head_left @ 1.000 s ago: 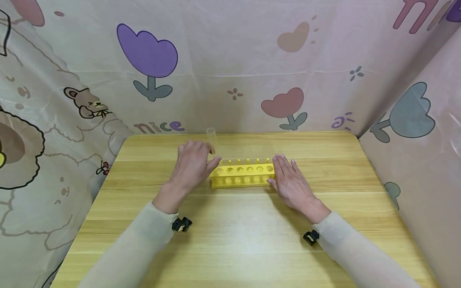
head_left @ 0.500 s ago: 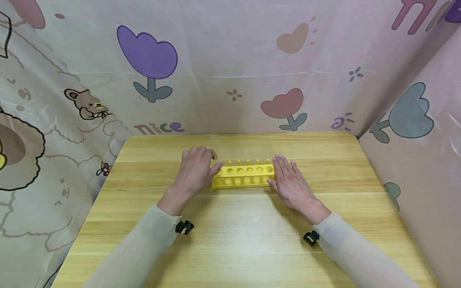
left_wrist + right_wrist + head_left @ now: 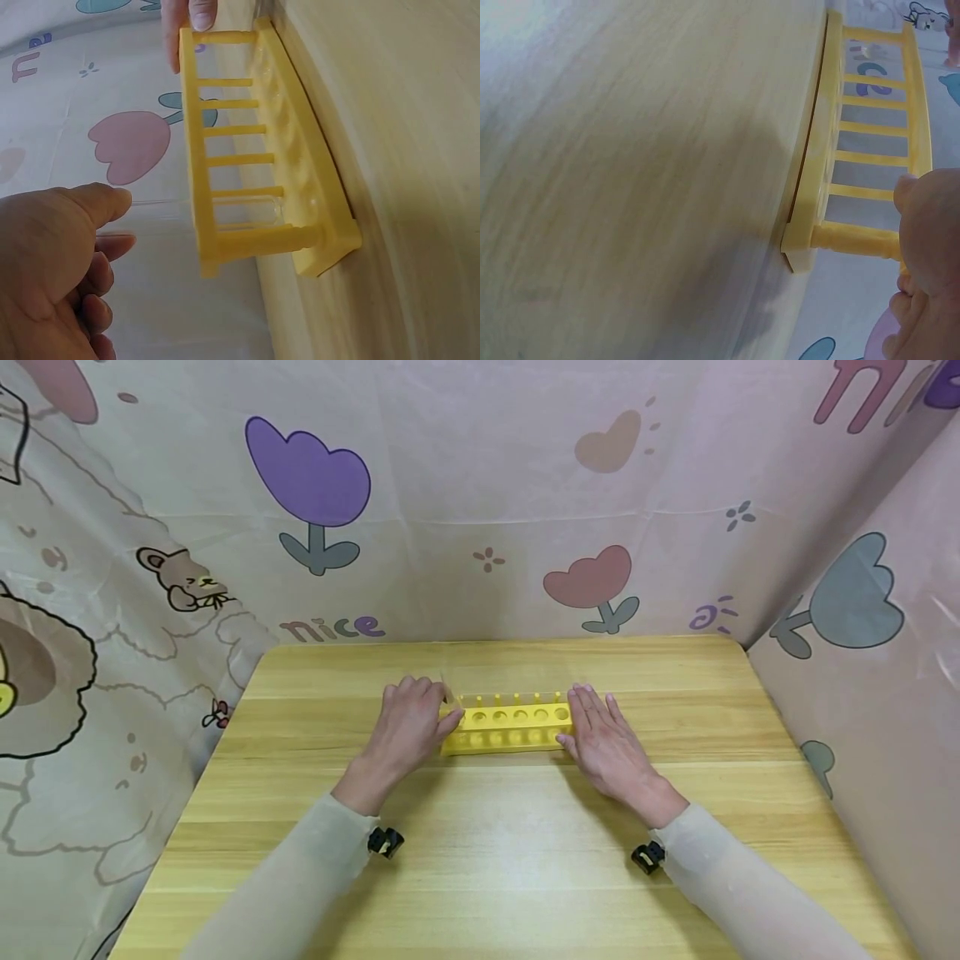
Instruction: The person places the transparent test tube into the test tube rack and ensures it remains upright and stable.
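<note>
A yellow test tube rack (image 3: 510,741) stands on the wooden table. A clear test tube (image 3: 247,211) passes through the end hole at the rack's left, its lower end close to the base in the left wrist view. My left hand (image 3: 408,722) pinches the tube's upper part between thumb and fingers, just above the top plate. At the rack's other end lies my right hand (image 3: 611,747), fingers straight along the right side and the thumb at the near edge. In the right wrist view, that thumb (image 3: 904,193) touches the top plate.
The wooden table (image 3: 510,860) reaches back to a patterned curtain (image 3: 450,468). More of this cloth hangs at both sides. Small black devices, one a wrist camera (image 3: 386,842), sit at both sleeve cuffs.
My left hand has moved slightly right and down, lowering the test tube into the rack's left end hole. The right hand has stayed at the rack's right end.
</note>
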A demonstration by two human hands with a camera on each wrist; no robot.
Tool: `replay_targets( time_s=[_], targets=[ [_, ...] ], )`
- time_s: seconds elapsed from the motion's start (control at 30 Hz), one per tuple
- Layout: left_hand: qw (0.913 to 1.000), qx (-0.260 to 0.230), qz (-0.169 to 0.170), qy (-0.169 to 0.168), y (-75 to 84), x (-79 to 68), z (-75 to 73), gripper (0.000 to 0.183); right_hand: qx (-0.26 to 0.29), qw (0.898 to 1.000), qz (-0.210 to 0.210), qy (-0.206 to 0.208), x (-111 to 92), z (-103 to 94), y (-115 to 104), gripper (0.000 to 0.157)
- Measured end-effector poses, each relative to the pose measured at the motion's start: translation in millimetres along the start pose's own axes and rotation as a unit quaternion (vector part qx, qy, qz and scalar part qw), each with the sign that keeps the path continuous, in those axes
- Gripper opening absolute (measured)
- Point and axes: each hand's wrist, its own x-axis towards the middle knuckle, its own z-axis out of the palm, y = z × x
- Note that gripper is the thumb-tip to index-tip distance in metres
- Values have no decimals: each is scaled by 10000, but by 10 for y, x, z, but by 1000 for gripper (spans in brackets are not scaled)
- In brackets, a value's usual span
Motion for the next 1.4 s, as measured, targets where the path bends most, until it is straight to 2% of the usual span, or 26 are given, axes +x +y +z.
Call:
replay_targets(
  time_s=[0.57,1.07,1.23,1.4],
  targets=[
    [9999,103,57,-98,-38,-33,139,33,-20,10000,-14,-23,11,16,-1,77],
    [9991,-84,-121,-395,-27,-7,157,31,-23,10000,-21,-14,4,23,7,77],
    [9990,-164,-129,-397,-32,8,169,31,-19,10000,-26,-1,1,31,7,77],
    [9984,-210,-221,-477,-35,1,181,36,-11,10000,-37,53,-13,54,11,78]
  ],
)
